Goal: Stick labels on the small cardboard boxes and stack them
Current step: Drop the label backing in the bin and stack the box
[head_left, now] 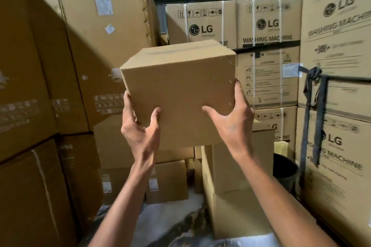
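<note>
Holding a small cardboard box [178, 90] up in the air, both hands grip its lower corners: the left hand [140, 126] curls round the lower left edge with its thumb on the near face, and the right hand [232, 118] clasps the lower right corner (fingers along the stapled side edge). No label shows on the near face. Behind stand stacked LG washing machine cartons [269, 26], and lower down sit small labelled boxes [168, 180] on the floor.
</note>
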`<state>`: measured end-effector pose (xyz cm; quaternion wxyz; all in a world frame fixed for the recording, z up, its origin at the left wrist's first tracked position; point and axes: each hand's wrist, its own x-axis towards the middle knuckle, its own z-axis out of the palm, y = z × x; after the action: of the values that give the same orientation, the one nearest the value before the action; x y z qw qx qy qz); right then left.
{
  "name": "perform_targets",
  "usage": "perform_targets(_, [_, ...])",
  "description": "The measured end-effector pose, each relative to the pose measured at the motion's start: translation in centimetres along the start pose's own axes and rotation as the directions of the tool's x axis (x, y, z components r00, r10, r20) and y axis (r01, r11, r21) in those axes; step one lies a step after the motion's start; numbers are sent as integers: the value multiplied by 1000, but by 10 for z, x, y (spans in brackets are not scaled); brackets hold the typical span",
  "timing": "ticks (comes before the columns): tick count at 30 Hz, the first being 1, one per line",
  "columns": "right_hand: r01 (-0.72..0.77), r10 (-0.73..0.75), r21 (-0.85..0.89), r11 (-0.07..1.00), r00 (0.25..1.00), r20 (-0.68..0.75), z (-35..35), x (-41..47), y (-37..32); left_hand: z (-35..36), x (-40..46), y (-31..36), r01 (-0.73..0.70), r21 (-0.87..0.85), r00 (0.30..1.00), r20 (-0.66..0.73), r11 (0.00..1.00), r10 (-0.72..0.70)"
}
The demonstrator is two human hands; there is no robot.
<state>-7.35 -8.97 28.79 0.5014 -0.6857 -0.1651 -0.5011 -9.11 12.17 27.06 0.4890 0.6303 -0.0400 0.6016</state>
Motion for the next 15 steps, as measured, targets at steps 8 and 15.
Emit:
perform_targets(8, [-19, 17, -75, 997, 1000, -26, -42, 63, 60, 92, -7, 34, -78, 114, 996, 52, 990, 73])
perform_targets(15, [-59, 59, -124, 991, 998, -2, -62, 96, 106, 154, -27, 34, -48, 173, 995, 91, 984, 33])
